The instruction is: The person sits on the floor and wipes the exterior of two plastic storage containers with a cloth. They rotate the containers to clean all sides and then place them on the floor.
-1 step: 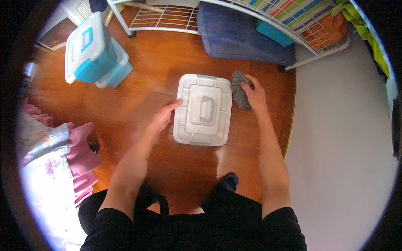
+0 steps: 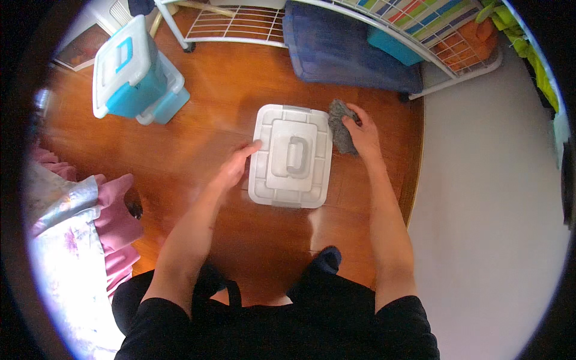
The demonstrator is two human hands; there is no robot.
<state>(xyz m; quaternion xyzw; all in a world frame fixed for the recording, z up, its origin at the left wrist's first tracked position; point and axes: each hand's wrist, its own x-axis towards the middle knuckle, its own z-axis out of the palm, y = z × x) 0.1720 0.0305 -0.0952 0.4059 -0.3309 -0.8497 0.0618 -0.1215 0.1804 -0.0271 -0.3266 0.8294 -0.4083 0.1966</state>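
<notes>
A white lidded storage box [image 2: 290, 197] with a grey carry handle [image 2: 296, 155] on its lid is in front of me. My left hand [image 2: 235, 165] grips its left side, thumb on the lid's rim and the other fingers mostly hidden beside the wall. At the box's upper right edge, my right hand [image 2: 363, 133] is closed round a fuzzy grey cloth [image 2: 342, 129]. The cloth lies against or very near the box's right side; which of the two I cannot tell.
Blue bins with a white lid [image 2: 114, 72] stand at the far left. A white wire rack [image 2: 234, 24] with a dark blue container [image 2: 342, 54] lines the back. A bed with a pink ruffle [image 2: 117, 210] is at left, a white wall [image 2: 480, 210] at right. My foot [image 2: 328, 259] is below the box.
My right hand and the grey cloth have shifted very slightly away from me and to the left. My left hand keeps its hold on the box.
</notes>
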